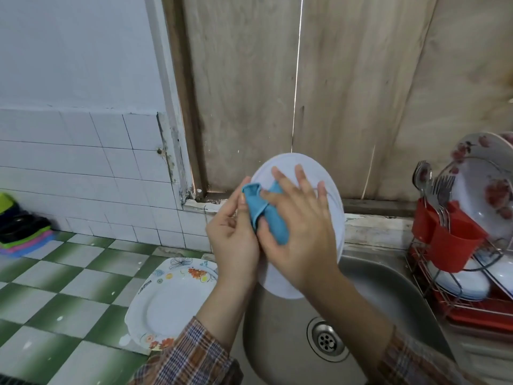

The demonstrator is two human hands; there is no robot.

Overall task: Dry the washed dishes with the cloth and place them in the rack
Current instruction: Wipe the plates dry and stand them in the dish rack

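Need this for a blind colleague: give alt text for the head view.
Over a steel sink, a person's left hand holds a white plate upright while the right hand presses a blue cloth against it. A floral plate lies on the tiled counter at left; a red dish rack with plates and cutlery stands at right.

Soft even daylight, faint shadows; bright sliver through door gap point(296, 73); wide-angle bending at edges; slight overall softness.

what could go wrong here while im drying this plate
The white plate is held over the sink by the left hand at its rim; the right hand only presses the cloth flat, so it might slip and chip.
The rack looks crowded, so slotting it in may knock the dishes there.
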